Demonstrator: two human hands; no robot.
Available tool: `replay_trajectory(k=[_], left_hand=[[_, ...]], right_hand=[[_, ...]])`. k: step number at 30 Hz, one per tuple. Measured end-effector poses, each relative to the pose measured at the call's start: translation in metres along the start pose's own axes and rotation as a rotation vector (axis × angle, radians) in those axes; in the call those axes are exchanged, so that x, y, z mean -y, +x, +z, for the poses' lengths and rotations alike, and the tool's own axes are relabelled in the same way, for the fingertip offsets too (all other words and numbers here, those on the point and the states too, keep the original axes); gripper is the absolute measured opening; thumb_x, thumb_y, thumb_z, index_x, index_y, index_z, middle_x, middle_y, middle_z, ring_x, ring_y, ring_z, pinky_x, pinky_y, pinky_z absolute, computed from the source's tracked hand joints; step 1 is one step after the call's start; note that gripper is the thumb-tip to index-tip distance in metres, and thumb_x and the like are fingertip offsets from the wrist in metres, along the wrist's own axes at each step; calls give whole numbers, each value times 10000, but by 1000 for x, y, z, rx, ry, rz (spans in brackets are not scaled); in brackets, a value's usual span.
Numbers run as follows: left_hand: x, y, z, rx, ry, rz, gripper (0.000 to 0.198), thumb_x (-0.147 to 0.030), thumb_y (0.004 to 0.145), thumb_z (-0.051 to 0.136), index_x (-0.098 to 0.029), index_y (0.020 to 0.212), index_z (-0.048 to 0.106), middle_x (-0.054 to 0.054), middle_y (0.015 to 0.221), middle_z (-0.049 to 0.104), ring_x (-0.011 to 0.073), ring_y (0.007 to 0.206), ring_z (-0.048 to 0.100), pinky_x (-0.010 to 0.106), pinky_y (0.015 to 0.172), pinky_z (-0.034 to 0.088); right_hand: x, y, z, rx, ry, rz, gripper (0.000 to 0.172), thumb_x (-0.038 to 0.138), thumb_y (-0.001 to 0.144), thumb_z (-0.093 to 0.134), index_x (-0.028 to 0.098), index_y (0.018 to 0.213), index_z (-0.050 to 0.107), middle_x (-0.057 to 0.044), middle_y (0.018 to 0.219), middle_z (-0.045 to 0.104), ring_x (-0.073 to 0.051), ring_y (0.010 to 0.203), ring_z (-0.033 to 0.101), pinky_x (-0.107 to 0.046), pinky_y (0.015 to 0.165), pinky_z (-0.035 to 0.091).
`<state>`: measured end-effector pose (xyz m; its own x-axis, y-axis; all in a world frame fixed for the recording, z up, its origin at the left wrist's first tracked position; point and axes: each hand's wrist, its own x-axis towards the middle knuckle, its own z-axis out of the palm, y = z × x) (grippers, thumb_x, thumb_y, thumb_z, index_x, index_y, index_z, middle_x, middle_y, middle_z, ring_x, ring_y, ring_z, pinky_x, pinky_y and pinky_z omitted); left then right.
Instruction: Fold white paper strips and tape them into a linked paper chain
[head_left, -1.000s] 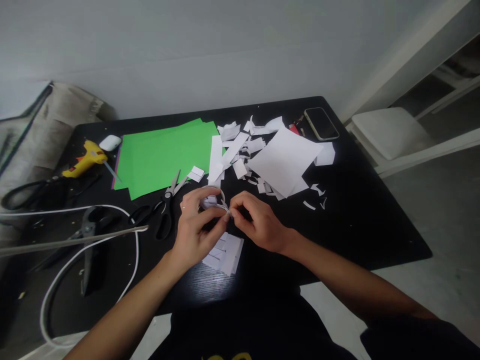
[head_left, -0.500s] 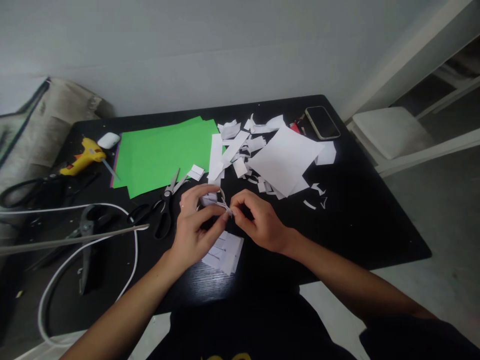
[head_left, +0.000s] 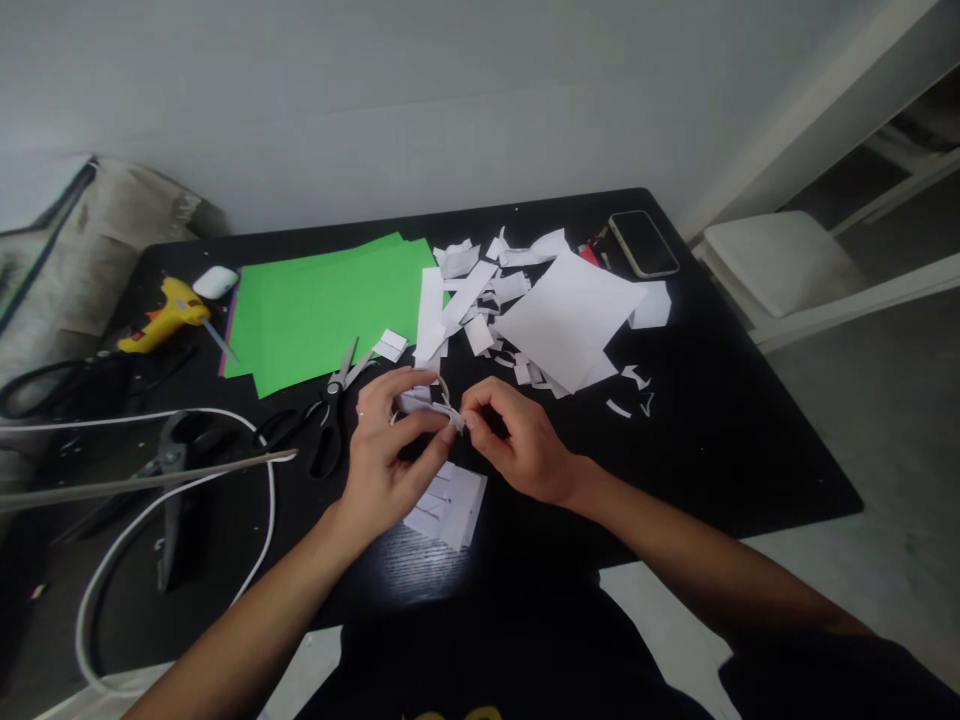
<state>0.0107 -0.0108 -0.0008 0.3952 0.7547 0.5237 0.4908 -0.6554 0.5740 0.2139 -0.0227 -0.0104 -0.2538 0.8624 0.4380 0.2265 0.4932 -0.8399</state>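
Observation:
My left hand (head_left: 394, 440) is closed on a small curled white paper piece (head_left: 424, 400), with thumb and forefinger pinching its near end. Part of the piece is hidden by the fingers. At the same end, my right hand (head_left: 517, 440) pinches the tip of this paper piece between thumb and forefinger. Just below both hands lies a small stack of white paper pieces (head_left: 457, 505) with dark lines. Black-handled scissors (head_left: 330, 415) rest with their blades apart to the left of my left hand.
Green sheets (head_left: 330, 310) lie behind the scissors, and a yellow glue gun (head_left: 171, 315) is at the left. White paper scraps (head_left: 469, 300) and a larger white sheet (head_left: 574, 315) cover the back middle. A phone (head_left: 643, 243) lies back right. A white cable (head_left: 274, 500) loops at left.
Both hands stay in nearly the same place. The fingers and the paper piece between them shift only slightly.

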Motion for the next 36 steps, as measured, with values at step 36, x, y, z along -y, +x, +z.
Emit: replay_trajectory(k=[36], left_hand=[[-2,-1,1,-51,17,16,87,-148,930,714,-235,927,711,79,1329,645,320,1337,560,610,1143,443]], right_hand=[[3,1,0,-50,0,32,103,251,1059,514,225,967,551,-36,919,612,-173,830,593,-334,772,524]])
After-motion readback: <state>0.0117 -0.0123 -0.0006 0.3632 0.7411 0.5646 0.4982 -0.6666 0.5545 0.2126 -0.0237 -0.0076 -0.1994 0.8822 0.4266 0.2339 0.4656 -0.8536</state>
